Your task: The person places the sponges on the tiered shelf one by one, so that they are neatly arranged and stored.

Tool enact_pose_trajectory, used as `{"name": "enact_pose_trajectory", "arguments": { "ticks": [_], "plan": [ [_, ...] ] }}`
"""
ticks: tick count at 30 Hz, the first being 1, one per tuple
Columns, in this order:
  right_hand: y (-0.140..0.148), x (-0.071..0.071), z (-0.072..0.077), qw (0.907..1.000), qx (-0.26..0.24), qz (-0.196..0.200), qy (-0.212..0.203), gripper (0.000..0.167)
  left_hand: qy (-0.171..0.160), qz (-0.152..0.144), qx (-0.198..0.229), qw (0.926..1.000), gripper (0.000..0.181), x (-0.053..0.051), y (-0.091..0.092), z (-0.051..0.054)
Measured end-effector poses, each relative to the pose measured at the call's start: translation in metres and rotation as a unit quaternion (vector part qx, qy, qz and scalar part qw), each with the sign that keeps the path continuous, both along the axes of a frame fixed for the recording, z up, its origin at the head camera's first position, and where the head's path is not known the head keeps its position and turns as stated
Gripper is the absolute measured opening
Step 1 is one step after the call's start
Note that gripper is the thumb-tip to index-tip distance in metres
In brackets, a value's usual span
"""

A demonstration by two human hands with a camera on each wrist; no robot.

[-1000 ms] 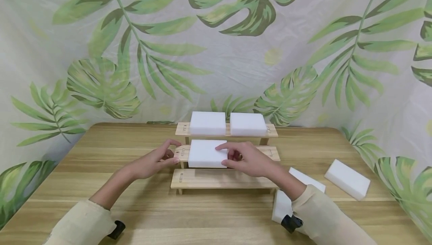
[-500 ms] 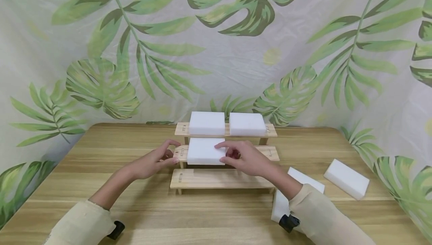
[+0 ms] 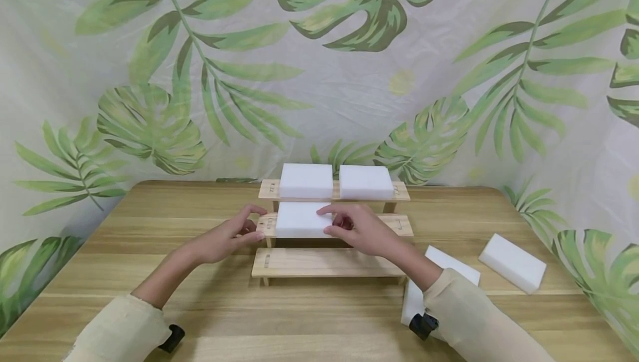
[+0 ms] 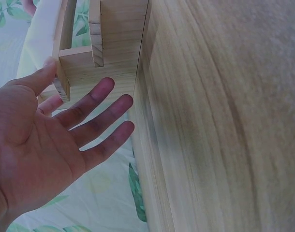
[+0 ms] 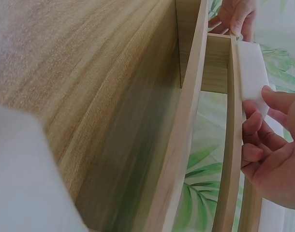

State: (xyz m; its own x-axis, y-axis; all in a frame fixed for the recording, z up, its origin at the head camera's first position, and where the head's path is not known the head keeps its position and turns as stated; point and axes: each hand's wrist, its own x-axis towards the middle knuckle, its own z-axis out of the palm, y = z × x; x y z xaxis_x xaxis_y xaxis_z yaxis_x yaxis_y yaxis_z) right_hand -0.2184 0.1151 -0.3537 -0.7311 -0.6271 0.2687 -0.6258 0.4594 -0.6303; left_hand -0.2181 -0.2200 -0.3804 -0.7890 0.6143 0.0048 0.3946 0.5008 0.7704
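Observation:
A three-tier wooden stand (image 3: 324,262) holds a white block (image 3: 302,219) at the left of its middle shelf. My right hand (image 3: 364,232) grips that block's right end, its index finger on top and its thumb at the front corner. In the right wrist view, the right hand (image 5: 280,154) has its thumb and fingertips against the block (image 5: 253,70). My left hand (image 3: 222,240) pinches the left end of the middle shelf. The left wrist view shows the left hand (image 4: 46,130) with thumb and index finger around the shelf end (image 4: 61,84), its other fingers spread.
Two white blocks (image 3: 306,181) (image 3: 366,182) lie side by side on the top shelf. On the wooden table (image 3: 209,317), at the right, are more white blocks (image 3: 513,263) (image 3: 451,264) (image 3: 413,304), one partly behind my right forearm. A leaf-patterned cloth (image 3: 339,101) hangs behind.
The block on the middle shelf has slid back and slightly left, its front edge now about level with the shelf's. My right hand has moved slightly left with it; my left hand has stayed in place.

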Motion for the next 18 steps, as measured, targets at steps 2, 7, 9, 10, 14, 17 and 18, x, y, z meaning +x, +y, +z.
{"name": "enact_pose_trajectory", "arguments": {
  "ticks": [2,7,9,10,14,17,18],
  "plan": [
    [-0.0005,-0.0009,-0.0001,1.0000,-0.002,-0.002,0.001,0.031,0.002,-0.001,0.000,1.0000,0.048,0.0000,0.0002,0.0006],
    [-0.0014,-0.0017,-0.0001,1.0000,-0.003,-0.006,-0.002,0.031,0.000,-0.002,0.001,1.0000,0.049,0.0009,0.0005,0.0019],
    [-0.0018,-0.0018,0.0001,0.9999,-0.003,-0.009,-0.005,0.031,0.000,-0.003,0.002,1.0000,0.049,0.0010,0.0006,0.0019],
    [-0.0019,-0.0018,0.0002,0.9999,-0.002,-0.010,-0.007,0.031,0.000,-0.002,0.002,1.0000,0.049,0.0009,0.0006,0.0016],
    [-0.0024,-0.0019,0.0008,0.9998,0.001,-0.014,-0.015,0.031,0.002,-0.003,0.002,1.0000,0.049,0.0007,0.0005,0.0011],
    [-0.0027,-0.0024,0.0007,0.9997,0.004,-0.016,-0.018,0.031,0.003,-0.002,0.000,1.0000,0.048,0.0011,0.0003,0.0010],
    [-0.0028,-0.0027,0.0005,0.9997,0.004,-0.017,-0.018,0.031,0.003,-0.002,0.000,1.0000,0.048,0.0012,0.0001,0.0009]
  ]
}}
